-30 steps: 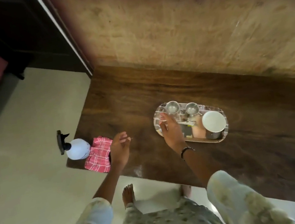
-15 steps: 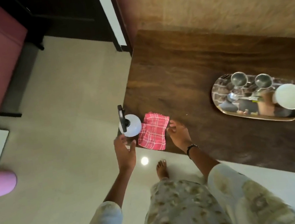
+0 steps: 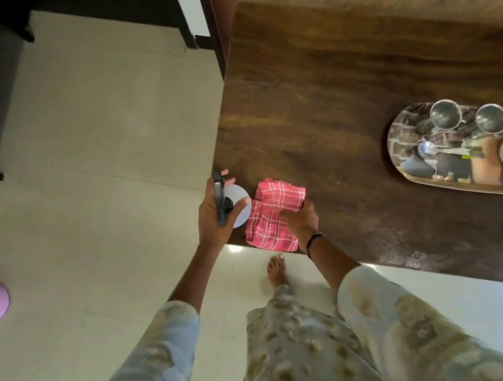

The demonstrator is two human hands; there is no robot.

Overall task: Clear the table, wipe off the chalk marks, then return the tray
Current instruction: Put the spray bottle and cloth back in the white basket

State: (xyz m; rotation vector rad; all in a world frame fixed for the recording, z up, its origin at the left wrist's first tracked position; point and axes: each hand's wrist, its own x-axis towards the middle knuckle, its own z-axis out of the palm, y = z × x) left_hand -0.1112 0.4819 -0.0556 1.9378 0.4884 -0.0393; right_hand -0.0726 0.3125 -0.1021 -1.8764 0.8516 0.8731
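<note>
Both hands at the near corner of the dark wood-grain worktop (image 3: 311, 97)
Left hand (image 3: 214, 216) grips a white spray bottle (image 3: 239, 205); right hand (image 3: 301, 220) pinches a red checked cloth (image 3: 272, 213); oval mirrored tray (image 3: 407, 177) lies crosswise, well apart

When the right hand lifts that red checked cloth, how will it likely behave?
The red checked cloth looks folded and rumpled, so it will probably go limp and unfold. The right hand grips one side, so the rest likely dangles. It seems thin, hence light.

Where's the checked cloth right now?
The red checked cloth lies at the table's near corner, under the right hand, beside the spray bottle.
</note>
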